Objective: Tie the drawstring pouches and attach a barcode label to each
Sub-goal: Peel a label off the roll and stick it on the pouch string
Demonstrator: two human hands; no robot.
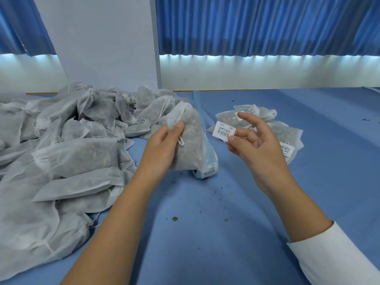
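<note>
Left hand (pixel 162 145) on mouth-up pouch (pixel 190 147), right hand (pixel 257 145) on label (pixel 223 131)

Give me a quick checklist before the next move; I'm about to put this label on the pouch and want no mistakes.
1. The left hand grips the pouch: ok.
2. The right hand pinches the barcode label: ok.
3. The barcode label is flat, print facing the camera: ok.
4. The drawstring is tied: cannot tell.
5. The barcode label touches the pouch: not ok, they are apart.
</note>
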